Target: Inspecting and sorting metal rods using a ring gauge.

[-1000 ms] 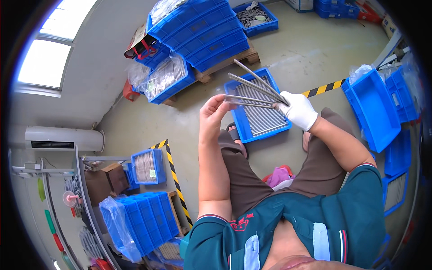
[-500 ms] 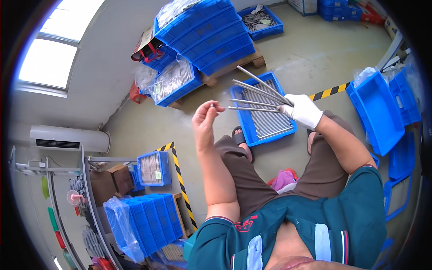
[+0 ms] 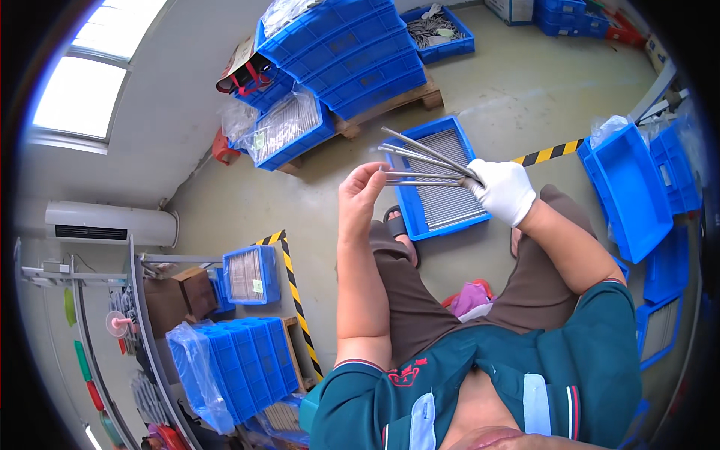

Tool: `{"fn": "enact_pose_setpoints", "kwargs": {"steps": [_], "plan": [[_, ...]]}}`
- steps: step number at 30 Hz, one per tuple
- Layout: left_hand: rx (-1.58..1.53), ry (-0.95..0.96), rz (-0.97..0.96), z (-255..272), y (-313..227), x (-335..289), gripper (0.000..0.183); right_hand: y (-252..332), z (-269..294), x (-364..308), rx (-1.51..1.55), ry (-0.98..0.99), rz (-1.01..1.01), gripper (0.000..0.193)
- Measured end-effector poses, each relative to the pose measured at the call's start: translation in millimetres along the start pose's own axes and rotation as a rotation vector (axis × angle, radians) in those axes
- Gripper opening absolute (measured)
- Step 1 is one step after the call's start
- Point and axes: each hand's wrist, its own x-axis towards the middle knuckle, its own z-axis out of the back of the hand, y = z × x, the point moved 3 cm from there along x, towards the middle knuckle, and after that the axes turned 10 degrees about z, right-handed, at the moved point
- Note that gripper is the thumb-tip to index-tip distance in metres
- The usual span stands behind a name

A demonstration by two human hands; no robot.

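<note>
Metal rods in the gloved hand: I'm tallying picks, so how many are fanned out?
4 metal rods fan leftward from the gloved right hand: two angled upward, two nearly level toward the bare left hand. More may overlap.

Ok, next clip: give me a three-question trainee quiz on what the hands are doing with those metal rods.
1. True or false: the right hand wears a white glove.
2. The left hand's fingertips touch: A) the metal rods, B) the blue crate, C) a pallet.
3. What fills the blue crate below the rods?

Key: 1 true. 2 A. 3 a layer of metal rods laid side by side.
</note>
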Motion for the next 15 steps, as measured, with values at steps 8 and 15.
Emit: {"fn": "enact_pose_setpoints", "kwargs": {"steps": [8, 15], "plan": [[0.008, 0.097, -0.054, -3.0, -4.4, -4.4, 0.024, -5.0, -3.6, 1.5, 0.156, 0.132, -0.114, 0.022], [0.003, 0.100, -0.032, -2.6, 1.2, -5.7, 0.024, -5.9, -7.3, -1.3, 0.317, 0.262, -0.241, 0.024]]}}
